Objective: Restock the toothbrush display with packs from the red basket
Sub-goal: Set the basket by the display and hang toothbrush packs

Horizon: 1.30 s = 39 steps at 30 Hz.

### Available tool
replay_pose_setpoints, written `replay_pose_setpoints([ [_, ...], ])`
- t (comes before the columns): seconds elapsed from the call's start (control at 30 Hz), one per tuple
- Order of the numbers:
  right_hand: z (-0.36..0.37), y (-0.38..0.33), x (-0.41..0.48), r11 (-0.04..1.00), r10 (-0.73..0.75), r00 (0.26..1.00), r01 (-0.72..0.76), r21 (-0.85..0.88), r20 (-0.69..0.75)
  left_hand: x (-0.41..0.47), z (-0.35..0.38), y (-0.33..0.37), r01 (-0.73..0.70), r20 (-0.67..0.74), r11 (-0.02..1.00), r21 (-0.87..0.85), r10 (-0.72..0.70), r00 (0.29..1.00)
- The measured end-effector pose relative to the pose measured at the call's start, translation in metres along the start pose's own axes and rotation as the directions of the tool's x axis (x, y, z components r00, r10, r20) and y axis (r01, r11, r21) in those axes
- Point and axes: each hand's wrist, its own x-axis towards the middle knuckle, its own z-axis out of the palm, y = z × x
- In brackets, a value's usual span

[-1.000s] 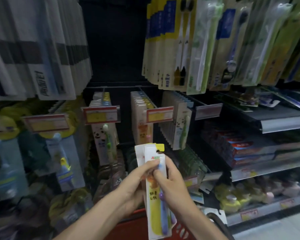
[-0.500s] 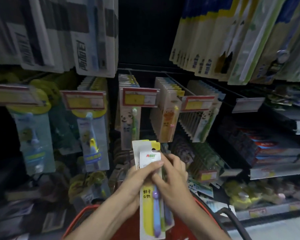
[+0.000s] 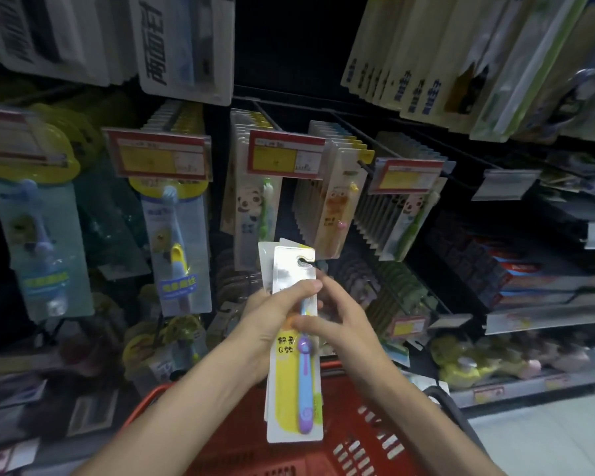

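At 6 o'clock, over red basket (image 3: 358, 448): left hand (image 3: 268, 328) grips toothbrush packs (image 3: 284, 389), probably light, stiff, slick; right hand (image 3: 347, 324) pinches front one mid-card.

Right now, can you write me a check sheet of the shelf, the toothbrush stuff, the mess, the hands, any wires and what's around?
surface: no table; hanging toothbrush cards on pegs behind price tags.
job's things: toothbrush packs, at least two stacked, held upright above the red basket.
clutter: nothing seen.
hands: left hand grips the packs' left edge; right hand pinches the right edge.
cables: nothing seen.
surroundings: shelves of boxed goods at right; pale floor.
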Motion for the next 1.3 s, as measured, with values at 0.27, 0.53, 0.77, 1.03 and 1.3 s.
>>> replay_pose_setpoints([
  [0.27,-0.039,-0.021,0.031,0.971,-0.117,0.889,0.009,-0.239,-0.443,0.002,-0.006,0.006,-0.162,0.033,0.972,0.170,0.159,0.987],
  [0.53,-0.042,-0.049,0.115,0.885,-0.233,0.790,-0.069,-0.461,-0.566,0.001,-0.008,0.006,-0.274,0.027,0.908,0.317,0.280,0.960],
  [0.77,-0.015,-0.049,0.163,0.903,-0.247,0.733,-0.064,-0.425,-0.634,-0.002,-0.012,0.009,-0.289,0.025,0.894,0.342,0.299,0.954],
  [1.03,-0.011,-0.046,0.174,0.926,-0.299,0.662,0.026,-0.377,-0.687,0.004,-0.019,0.010,-0.316,-0.013,0.866,0.387,0.348,0.938],
  [1.3,-0.005,-0.049,0.176,0.935,-0.303,0.607,0.040,-0.353,-0.735,0.007,-0.016,0.011,-0.343,0.006,0.864,0.369,0.367,0.930],
])
